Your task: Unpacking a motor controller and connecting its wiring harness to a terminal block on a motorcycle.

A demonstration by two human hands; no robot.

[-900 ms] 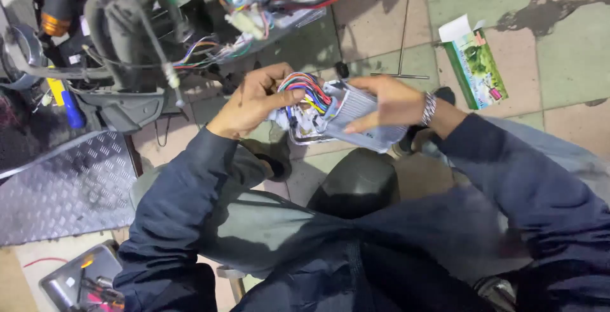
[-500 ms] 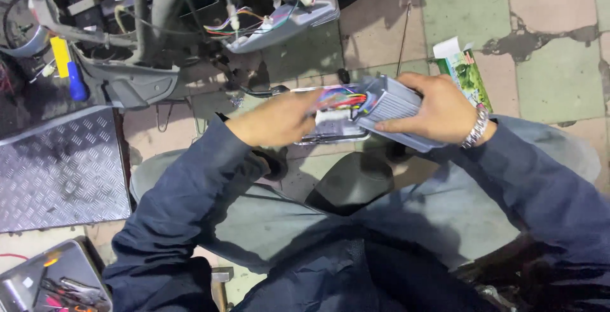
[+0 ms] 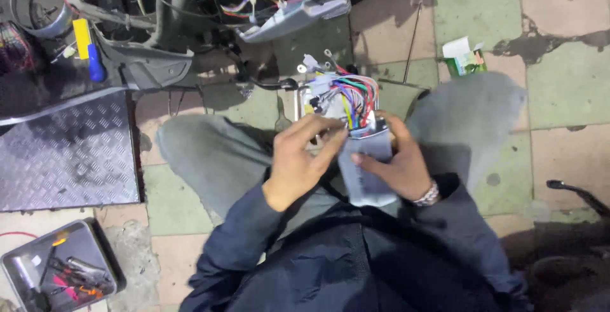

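Controller box (image 3: pixel 372 169), wires (image 3: pixel 352 96), both hands gripping

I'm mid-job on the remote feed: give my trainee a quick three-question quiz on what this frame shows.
1. True or false: both hands hold the grey box.
2. Where do the coloured wires leave the box? A) the end away from the person B) the end nearest the person C) its side
3. What lies at bottom left of the view?

Key:
1. True: the left hand and right hand both grip it.
2. A
3. A tool tray beside the tread plate.
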